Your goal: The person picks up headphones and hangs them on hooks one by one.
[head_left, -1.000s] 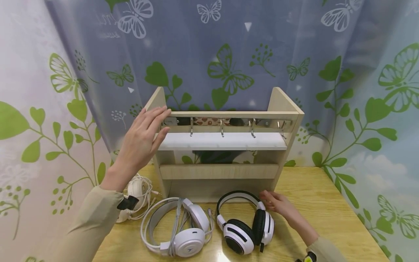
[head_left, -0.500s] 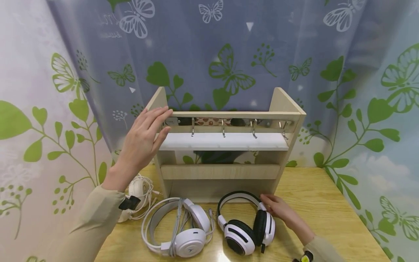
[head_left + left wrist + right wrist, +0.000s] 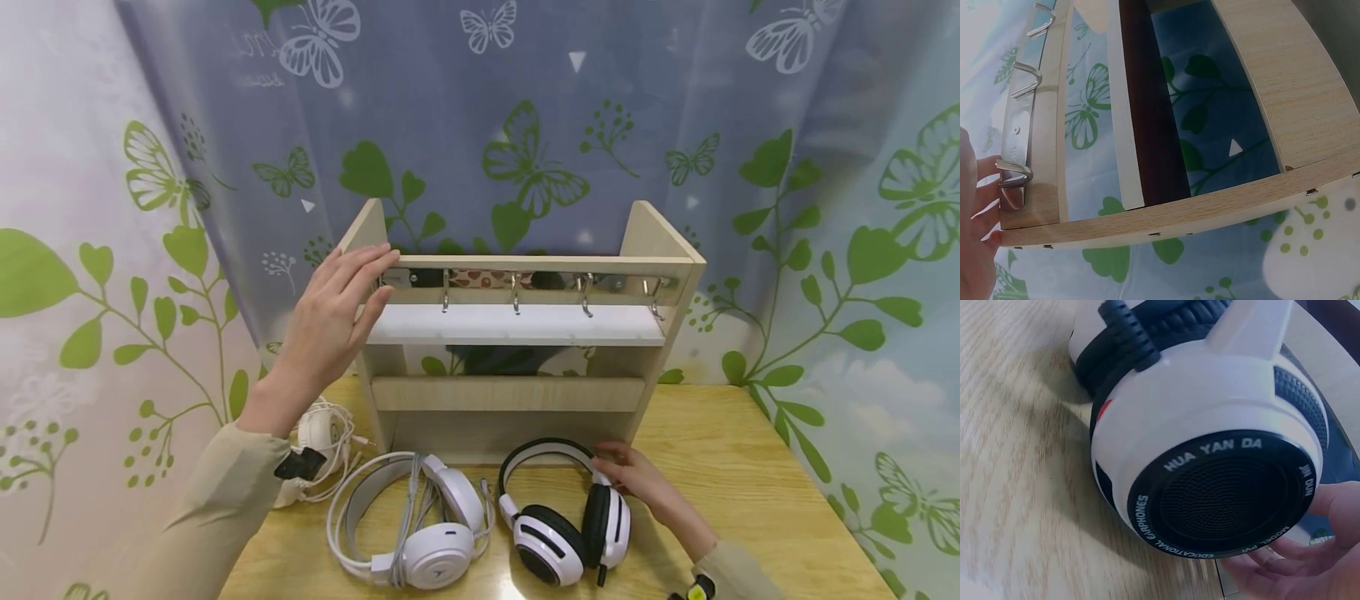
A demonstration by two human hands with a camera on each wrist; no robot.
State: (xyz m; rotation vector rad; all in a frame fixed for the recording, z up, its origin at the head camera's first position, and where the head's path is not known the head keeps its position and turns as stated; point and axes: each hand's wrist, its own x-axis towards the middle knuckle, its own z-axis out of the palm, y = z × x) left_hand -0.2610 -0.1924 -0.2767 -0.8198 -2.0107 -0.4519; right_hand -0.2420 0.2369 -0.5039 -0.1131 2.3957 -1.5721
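Observation:
My left hand (image 3: 327,321) rests its straight fingers on the upper left corner of a pale wooden rack (image 3: 510,393); the left wrist view shows fingertips at the end of its hook rail (image 3: 1017,137). On the table, black-and-white headphones (image 3: 549,542) lie in front of the rack. Beside their right slider, where band meets ear cup, is my right hand (image 3: 637,482), its fingertips touching or very near the band. In the right wrist view an ear cup (image 3: 1210,487) partly hides those loosely bent fingers. White headphones (image 3: 438,554), cable wound round them, lie to the left.
More white headphones (image 3: 318,433) with a tangled cable lie by the rack's left side, partly behind my left forearm. Several metal hooks (image 3: 516,296) hang above a white shelf (image 3: 517,325). A patterned curtain (image 3: 450,108) stands close behind the wooden table (image 3: 720,467).
My right hand's fingers have shifted slightly at the headband, the upper finger now lifted a little. My left hand keeps its place on the rack. The whole view has drifted slightly rightward.

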